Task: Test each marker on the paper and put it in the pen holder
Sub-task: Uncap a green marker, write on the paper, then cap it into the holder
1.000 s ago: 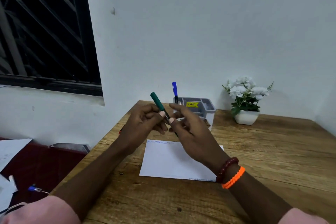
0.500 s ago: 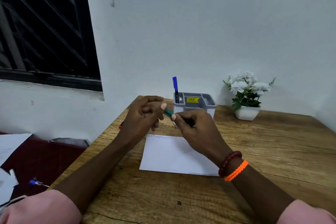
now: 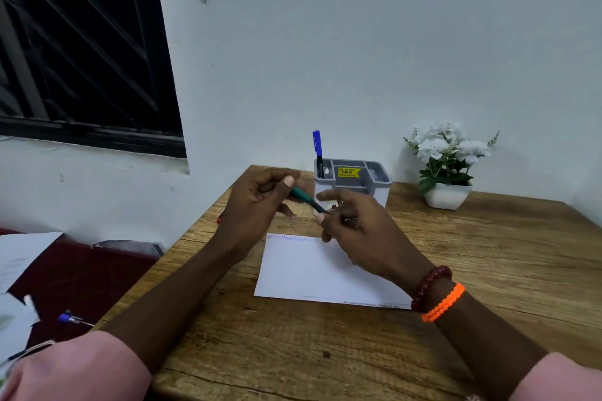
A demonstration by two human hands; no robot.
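Observation:
My left hand (image 3: 257, 202) grips the green end of a green marker (image 3: 301, 196) above the desk, in front of the grey pen holder (image 3: 353, 182). My right hand (image 3: 355, 225) pinches the marker's dark end between thumb and fingers. A blue marker (image 3: 317, 146) stands upright in the holder's left compartment. White paper (image 3: 319, 270) lies flat below my hands, with a blue scribble line (image 3: 288, 238) along its top left edge. A red marker (image 3: 219, 219) peeks out behind my left wrist near the desk's left edge.
A white pot of white flowers (image 3: 448, 169) stands at the back right of the wooden desk (image 3: 488, 270). The wall is right behind the holder. Left of the desk, lower down, lie papers (image 3: 19, 257) and a blue-tipped pen (image 3: 70, 318) on a dark red surface.
The green marker has tilted from pointing up-left to nearly level. My hands have drawn slightly apart along it, and my right hand's fingers have loosened around its dark end.

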